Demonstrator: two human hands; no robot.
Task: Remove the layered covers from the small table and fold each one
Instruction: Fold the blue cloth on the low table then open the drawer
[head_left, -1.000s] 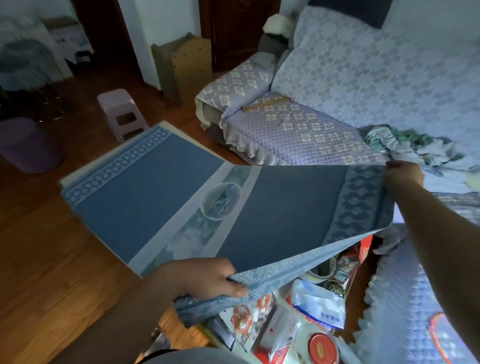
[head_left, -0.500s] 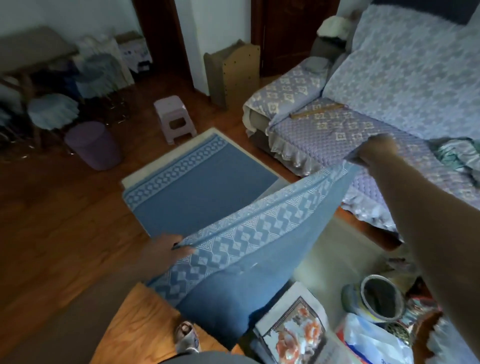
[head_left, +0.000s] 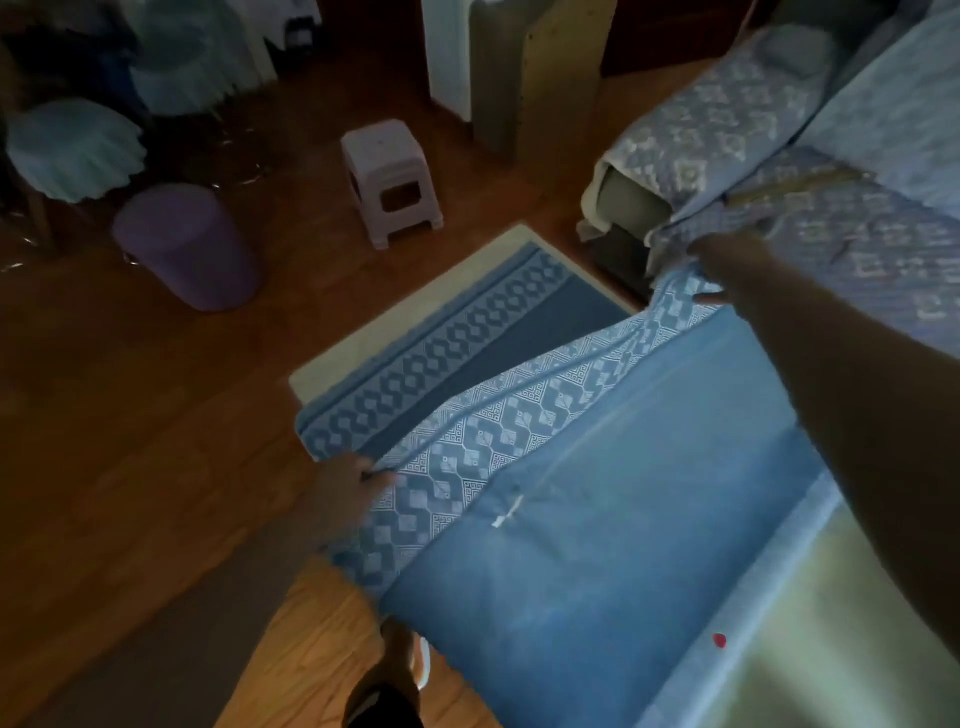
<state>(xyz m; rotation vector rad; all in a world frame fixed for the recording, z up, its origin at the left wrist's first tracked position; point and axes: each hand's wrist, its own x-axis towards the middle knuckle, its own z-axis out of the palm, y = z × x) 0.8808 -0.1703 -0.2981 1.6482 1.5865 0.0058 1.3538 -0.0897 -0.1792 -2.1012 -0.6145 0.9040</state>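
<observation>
A blue cover (head_left: 613, 499) with a white geometric border lies doubled over itself, its patterned edge turned back across the plain blue part. My left hand (head_left: 348, 488) pinches the near corner of that edge. My right hand (head_left: 727, 270) grips the far corner, close to the sofa. The cover's far end (head_left: 452, 338) lies flat on a pale layer (head_left: 374, 332) underneath. The small table itself is hidden beneath the layers.
A sofa (head_left: 831, 171) with a lilac patterned cover stands at the right. On the wooden floor are a pale plastic stool (head_left: 389, 176), a purple bin (head_left: 182, 244) and a tan cabinet (head_left: 535, 67). My foot (head_left: 400, 665) shows at the bottom.
Both hands have carried the cover's near edge forward and down, folding it over its far half. The view has tilted down and the cluttered items at lower right are out of sight.
</observation>
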